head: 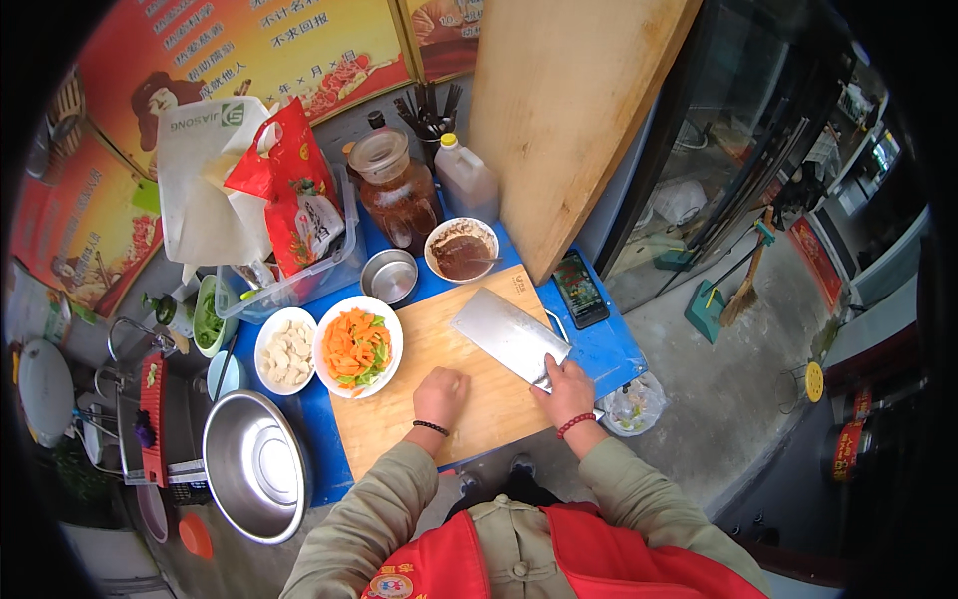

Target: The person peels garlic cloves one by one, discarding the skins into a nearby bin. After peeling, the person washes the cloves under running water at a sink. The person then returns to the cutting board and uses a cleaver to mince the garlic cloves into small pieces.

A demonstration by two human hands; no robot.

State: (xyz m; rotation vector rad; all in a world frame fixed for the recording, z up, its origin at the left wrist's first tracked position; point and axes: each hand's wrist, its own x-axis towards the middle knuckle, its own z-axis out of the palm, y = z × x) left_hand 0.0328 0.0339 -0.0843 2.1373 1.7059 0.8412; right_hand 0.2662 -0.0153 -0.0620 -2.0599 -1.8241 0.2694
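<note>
My right hand (566, 391) grips a steel cleaver (507, 329) where blade meets handle. The broad blade lies at a slant across the right part of a wooden cutting board (486, 400), its flat side facing up. Curled into a fist, my left hand (440, 399) rests on the board near its front left, apart from the cleaver. Nothing shows in that fist. A white bowl (325, 374) of cut orange and green vegetables (359, 346) overlaps the board's left edge. Beside it is a white bowl (262, 372) of pale slices (290, 350), possibly garlic.
Behind the board stand a bowl of brown sauce (460, 256), a metal bowl (389, 277), a glass jar (400, 206) and a plastic jug (468, 176). A large steel basin (258, 468) sits left. A phone (578, 288) lies right, near an upright wooden panel (561, 112).
</note>
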